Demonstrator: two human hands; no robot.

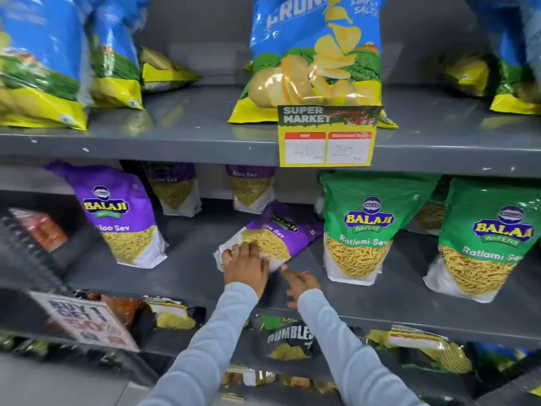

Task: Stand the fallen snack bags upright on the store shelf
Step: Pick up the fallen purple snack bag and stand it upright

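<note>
A purple Aloo Sev bag [278, 232] lies tilted on the middle grey shelf [190, 273], its top leaning back to the right. My left hand [246, 263] rests on the bag's white bottom corner, fingers closed over it. My right hand [301, 282] hovers just right of that corner, fingers apart, holding nothing. Another purple Aloo Sev bag [123, 218] stands upright to the left. Two more purple bags [175, 189] [251, 187] stand at the back of the shelf.
Two green Ratlami Sev bags [360, 227] [489, 241] stand upright to the right. Blue chip bags [316, 54] fill the upper shelf above a yellow price tag [328, 139]. Dark snack bags [289, 338] and a "Buy 1 Get 1" sign [85, 320] sit on the lower shelf.
</note>
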